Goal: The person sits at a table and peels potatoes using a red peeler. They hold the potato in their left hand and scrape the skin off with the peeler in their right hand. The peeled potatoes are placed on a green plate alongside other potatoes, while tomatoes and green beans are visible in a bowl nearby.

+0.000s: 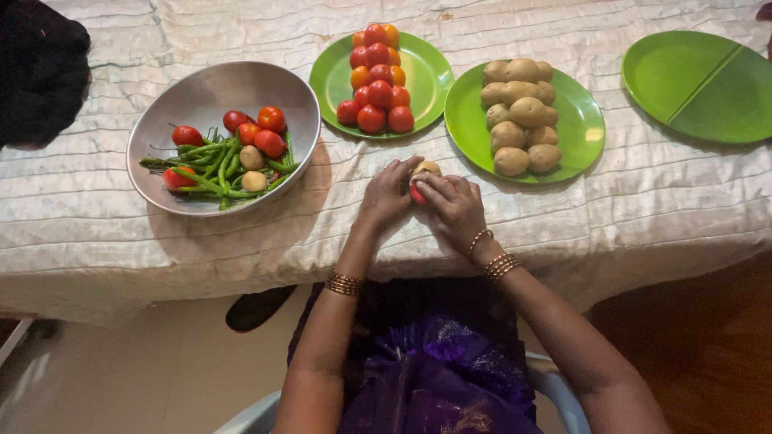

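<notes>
My left hand (386, 193) and my right hand (454, 207) meet at the table's near edge. Between them they hold a small potato (427, 168) and a red tomato (417, 194); which hand grips which is unclear, though the left fingers touch the potato and the tomato sits against the right palm. To the left stands a steel bowl (201, 96) with green chillies (213, 165), several tomatoes and two small potatoes. Beyond my hands are a green plate of tomatoes (426, 76) and a green plate of potatoes (583, 128).
A bare green plate (700, 84) lies at the far right. A white striped cloth (96, 217) covers the table. A dark bundle (40, 68) sits at the far left. My lap in purple fabric and a chair edge lie below.
</notes>
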